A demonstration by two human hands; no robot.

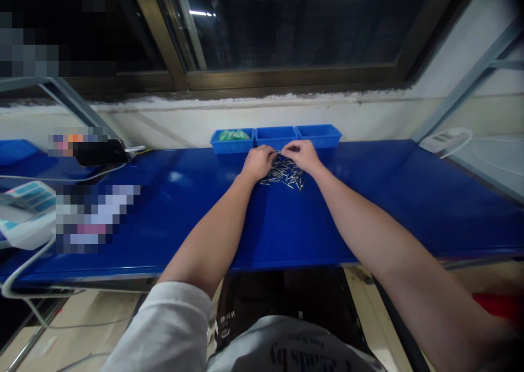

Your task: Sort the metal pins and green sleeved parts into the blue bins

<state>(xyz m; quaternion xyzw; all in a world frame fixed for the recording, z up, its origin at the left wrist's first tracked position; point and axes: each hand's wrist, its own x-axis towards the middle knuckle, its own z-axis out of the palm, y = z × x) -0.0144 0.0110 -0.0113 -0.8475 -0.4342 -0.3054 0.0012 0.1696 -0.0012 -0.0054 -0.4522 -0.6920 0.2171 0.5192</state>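
A loose pile of small metal pins or screws (284, 174) lies on the blue table (368, 197) near its far edge. My left hand (257, 162) rests at the pile's left side with its fingers curled. My right hand (302, 155) sits at the pile's upper right, fingers pinched together over the pins. The two hands nearly touch above the pile. What, if anything, each hand pinches is too small to make out.
Three blue bins (278, 136) stand in a row just behind the pile; the left bin holds green items (232, 135). A white device with a cable (24, 214) sits at the left, a white power strip (444, 140) at the right. A window runs above.
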